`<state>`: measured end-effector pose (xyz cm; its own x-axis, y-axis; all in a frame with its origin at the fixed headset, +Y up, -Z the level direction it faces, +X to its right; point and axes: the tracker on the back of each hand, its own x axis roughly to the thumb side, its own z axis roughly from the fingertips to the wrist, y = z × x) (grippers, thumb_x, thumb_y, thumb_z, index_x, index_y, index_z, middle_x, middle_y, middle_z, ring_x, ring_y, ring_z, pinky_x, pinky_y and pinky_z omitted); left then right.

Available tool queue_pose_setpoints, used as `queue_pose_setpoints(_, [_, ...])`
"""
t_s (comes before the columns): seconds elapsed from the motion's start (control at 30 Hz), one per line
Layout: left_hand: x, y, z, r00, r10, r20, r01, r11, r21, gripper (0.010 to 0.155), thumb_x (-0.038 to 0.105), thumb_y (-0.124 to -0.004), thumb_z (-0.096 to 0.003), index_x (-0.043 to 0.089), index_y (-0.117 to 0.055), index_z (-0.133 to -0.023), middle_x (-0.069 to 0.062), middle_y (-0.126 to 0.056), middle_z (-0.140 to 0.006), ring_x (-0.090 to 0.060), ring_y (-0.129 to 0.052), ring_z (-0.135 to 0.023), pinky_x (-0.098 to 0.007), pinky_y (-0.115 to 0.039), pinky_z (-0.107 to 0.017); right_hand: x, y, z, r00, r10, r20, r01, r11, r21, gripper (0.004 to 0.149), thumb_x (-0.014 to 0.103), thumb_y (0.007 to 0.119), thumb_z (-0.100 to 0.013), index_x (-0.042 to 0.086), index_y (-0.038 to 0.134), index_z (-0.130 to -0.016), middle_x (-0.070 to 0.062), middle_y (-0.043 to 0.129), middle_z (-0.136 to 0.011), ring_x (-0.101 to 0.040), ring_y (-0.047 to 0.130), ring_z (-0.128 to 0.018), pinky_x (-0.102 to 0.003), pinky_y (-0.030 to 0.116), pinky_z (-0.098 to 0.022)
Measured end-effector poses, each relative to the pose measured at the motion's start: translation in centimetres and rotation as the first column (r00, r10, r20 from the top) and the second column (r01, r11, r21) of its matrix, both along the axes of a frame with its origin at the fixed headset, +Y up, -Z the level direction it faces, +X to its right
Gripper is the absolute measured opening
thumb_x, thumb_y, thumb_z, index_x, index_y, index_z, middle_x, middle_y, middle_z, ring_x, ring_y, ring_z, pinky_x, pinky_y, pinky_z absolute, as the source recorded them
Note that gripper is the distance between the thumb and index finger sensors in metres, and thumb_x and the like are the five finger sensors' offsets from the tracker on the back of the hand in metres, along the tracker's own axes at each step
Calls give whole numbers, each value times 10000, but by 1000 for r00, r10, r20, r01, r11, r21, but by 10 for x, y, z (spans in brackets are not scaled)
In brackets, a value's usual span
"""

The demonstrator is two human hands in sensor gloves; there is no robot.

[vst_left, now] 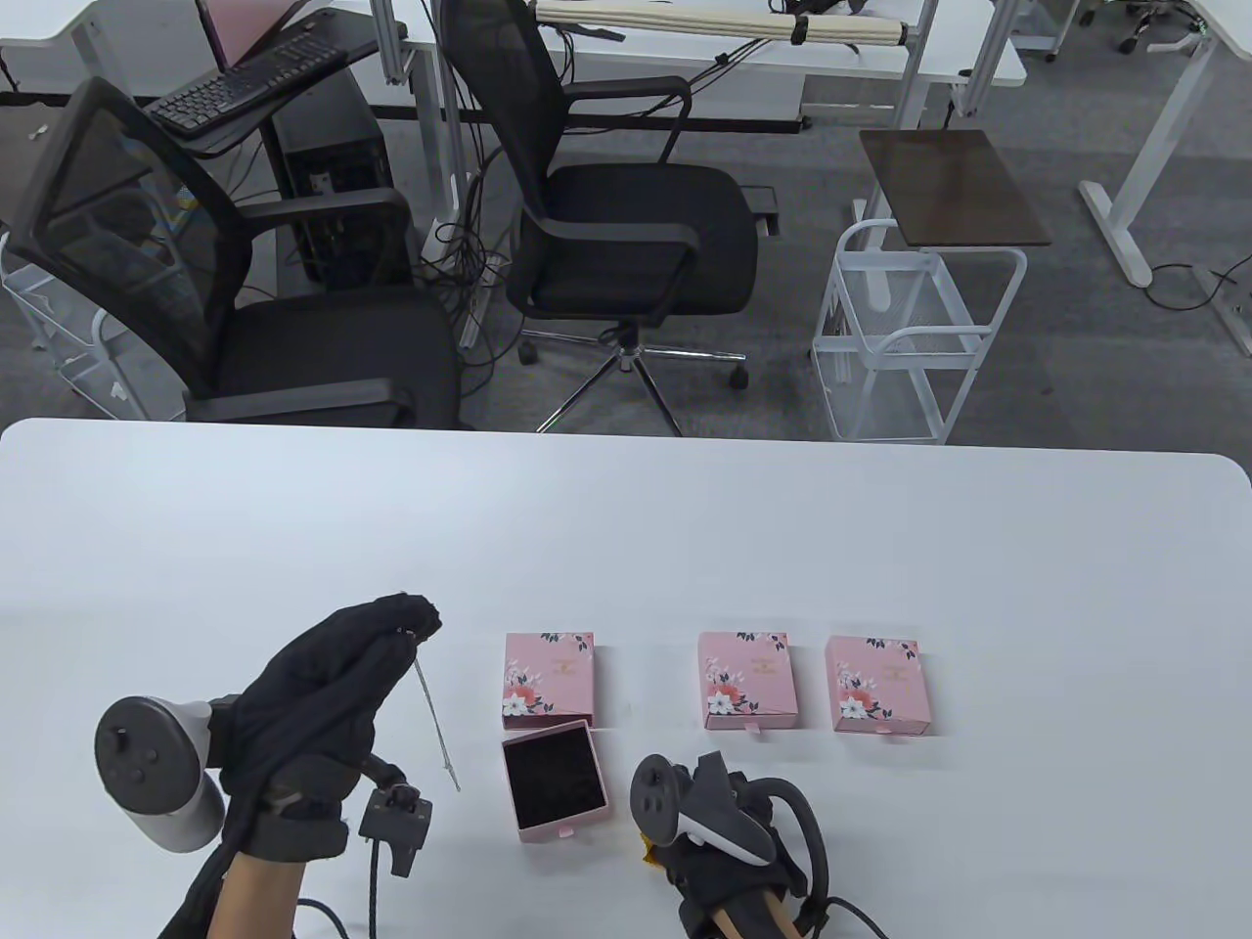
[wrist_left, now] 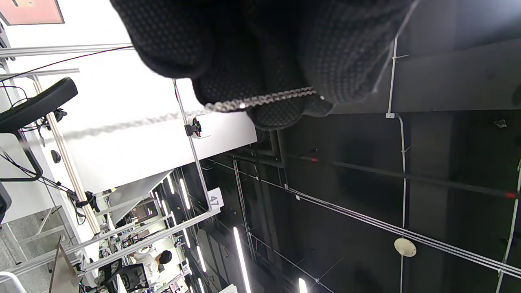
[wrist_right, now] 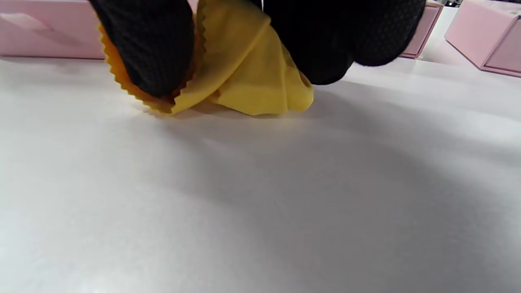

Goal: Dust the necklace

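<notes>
Gloved right hand (vst_left: pixel 724 841) gathering yellow cloth (wrist_right: pixel 244 77) off table (vst_left: pixel 880 567), left hand (vst_left: pixel 323 704) pinching silver necklace (vst_left: pixel 435 714) aloft beside emptied open box (vst_left: pixel 555 780); dusting apparently not yet begun.

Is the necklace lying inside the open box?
No, the necklace hangs from the left hand, left of the open box.
</notes>
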<state>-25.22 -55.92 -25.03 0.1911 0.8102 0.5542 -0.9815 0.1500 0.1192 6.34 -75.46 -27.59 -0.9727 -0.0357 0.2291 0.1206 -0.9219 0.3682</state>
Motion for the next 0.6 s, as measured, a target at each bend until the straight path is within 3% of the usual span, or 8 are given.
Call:
queue_pose_setpoints(0.2, [1,0,0,1000,-2,3,2,1000,-1,354,420,-889,-534,310,-924,-869,9,-1020,-841,-210,-947,-752,-419,-831,-552,4,19,4,1000,-24,-15,24,1000,-11,814,392,837,-604,20,386,-1170,-343,486,-1136,-583,617,-916,-633,591,-667])
queue_pose_setpoints(0.4, [1,0,0,1000,0,3,0,1000,-3,353,419,-888,-535,312,-922,-870,10,-1020,-841,-211,-946,-753,-418,-830,-553,8,50,6,997,-69,-27,70,997,41,738,373,839,-605,45,471,-1154,-332,521,-1130,-584,625,-914,-635,597,-665])
queue_pose_setpoints(0.53, [3,-2,-3,1000,-10,6,10,1000,-12,353,419,-888,-536,311,-922,-870,11,-1021,-841,-211,-946,-753,-420,-830,-554,3,82,8,980,-185,-68,196,958,208,657,374,800,-625,53,533,-1132,-313,604,-1094,-553,694,-880,-610,636,-646])
queue_pose_setpoints(0.6, [5,-4,-5,1000,-17,11,17,1000,-22,353,420,-888,-535,313,-922,-870,11,-1019,-844,-213,-944,-756,-421,-829,-556,-6,100,9,947,-298,-115,319,905,282,629,382,785,-629,59,561,-1121,-297,646,-1075,-535,726,-862,-595,658,-634])
